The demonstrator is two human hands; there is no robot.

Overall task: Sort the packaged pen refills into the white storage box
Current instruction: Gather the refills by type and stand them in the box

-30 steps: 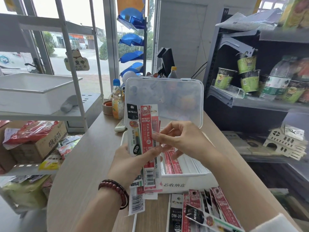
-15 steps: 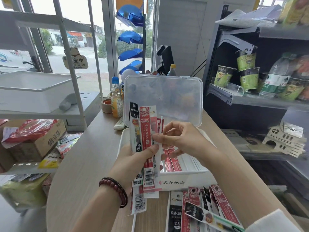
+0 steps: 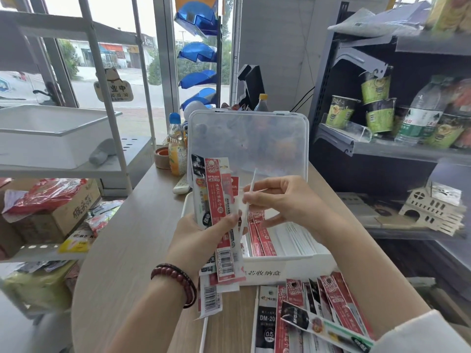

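Since 0.5 s before, the right hand (image 3: 285,200) had pulled 1 packet (image 3: 250,194) clear of the fan and turned it edge-on, so it showed only as a thin white strip. The right hand pinched that packet between thumb and fingertips, just above the left part of the white storage box (image 3: 288,270). Its long axis stood near upright, the top leaning slightly right toward the open lid (image 3: 249,143).

The left hand (image 3: 201,235) gripped the remaining bundle of refills (image 3: 216,200), thumb across the front. The bundle was fanned, probably so each label could be read for sorting. The packets stood upright, printed heads up and barcodes down toward the person.

Inside the box, 2 or so red packets (image 3: 260,233) lay flat, long axis running front to back, beside white dividers (image 3: 300,235). More loose packets (image 3: 318,309) waited on the table (image 3: 132,238) in front of the box.
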